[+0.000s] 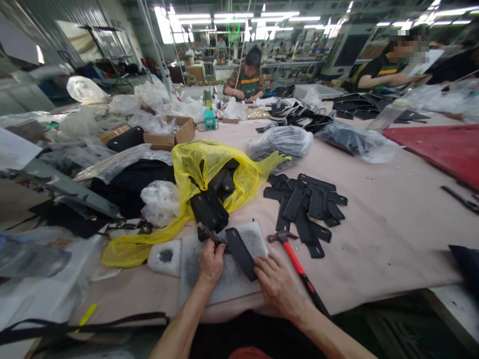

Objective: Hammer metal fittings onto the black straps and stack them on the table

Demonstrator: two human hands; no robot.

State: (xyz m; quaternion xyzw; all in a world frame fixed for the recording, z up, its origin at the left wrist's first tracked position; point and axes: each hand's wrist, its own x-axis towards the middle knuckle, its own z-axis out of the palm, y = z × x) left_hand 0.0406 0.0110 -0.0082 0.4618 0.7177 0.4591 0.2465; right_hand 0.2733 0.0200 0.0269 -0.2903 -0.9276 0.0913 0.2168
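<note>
My left hand [211, 263] is closed on the upper end of a black leather strap piece [240, 252] that lies on a grey foam pad [228, 279]. My right hand [277, 286] rests on the pad at the strap's lower end, its fingers curled against it. A hammer with a red and black handle [297, 267] lies just right of my right hand, head pointing left. A pile of similar black strap pieces [305, 209] sits beyond the hammer. A yellow plastic bag [209, 174] with more black pieces lies open behind the pad.
A white foam block [164, 257] sits left of the pad. Clear plastic bags, cardboard boxes [170, 134] and black material crowd the left side. A red mat [445, 149] lies at the right. Two people work at the far end of the table.
</note>
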